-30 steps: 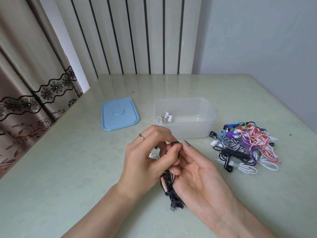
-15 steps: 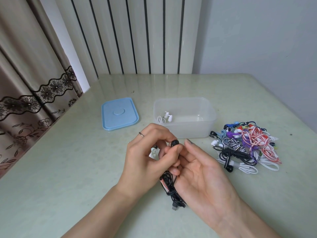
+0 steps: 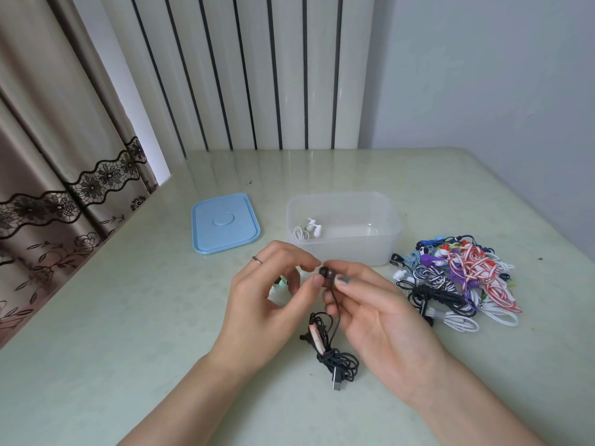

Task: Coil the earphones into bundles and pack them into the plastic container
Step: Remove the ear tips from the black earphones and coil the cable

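Frosted translucent plastic rectangular container [image 3: 344, 249]; matt light-blue plastic lid [image 3: 224, 223]; glossy pale-green smooth tabletop [image 3: 128, 333]; lace-trimmed brown cloth curtain [image 3: 64, 149].

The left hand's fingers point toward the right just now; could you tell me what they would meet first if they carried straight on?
The left hand would first meet the black earbud pinched at its fingertips, then the right hand just behind it. Depth is hard to judge from this one view.
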`<state>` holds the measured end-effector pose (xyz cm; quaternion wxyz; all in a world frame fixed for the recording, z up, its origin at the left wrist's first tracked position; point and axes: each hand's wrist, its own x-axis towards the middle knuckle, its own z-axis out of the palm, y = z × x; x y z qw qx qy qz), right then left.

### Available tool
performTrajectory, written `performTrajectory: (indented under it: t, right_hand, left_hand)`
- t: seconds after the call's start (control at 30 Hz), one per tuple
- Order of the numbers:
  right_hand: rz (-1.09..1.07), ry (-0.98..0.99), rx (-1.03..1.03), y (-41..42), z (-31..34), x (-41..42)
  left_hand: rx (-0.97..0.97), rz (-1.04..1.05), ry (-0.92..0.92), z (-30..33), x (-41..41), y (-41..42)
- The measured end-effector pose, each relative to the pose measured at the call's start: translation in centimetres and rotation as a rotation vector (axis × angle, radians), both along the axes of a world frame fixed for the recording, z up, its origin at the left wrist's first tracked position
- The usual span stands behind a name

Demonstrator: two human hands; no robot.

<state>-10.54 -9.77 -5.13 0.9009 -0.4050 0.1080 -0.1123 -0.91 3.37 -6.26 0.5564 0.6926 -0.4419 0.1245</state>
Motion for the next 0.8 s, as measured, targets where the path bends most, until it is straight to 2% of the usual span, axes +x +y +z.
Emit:
performTrajectory:
  t: [0.3,0.57,0.7,0.8]
  right_hand:
    - [-0.045,-0.012,-0.154,-0.3,-0.5,-0.1]
    - [-0.22,0.133,-0.8,-0.2,-1.5,-0.1]
    - [-0.344,0.128,-1.028,-0.7,-2.0,0.0]
    - [-0.412,0.1,-1.116,-1.1,-2.1,0.0]
  left_hand:
    - [0.045,0.007,0.101,-0.2,0.4,0.2]
    - [0.087,-0.003,0.128,-0.3,0.4,0.3]
    - [0.162,-0.054,0.169,-0.6,0.5,0.4]
    - [0.248,-0.134,0.158,-0.6,0.3,0.5]
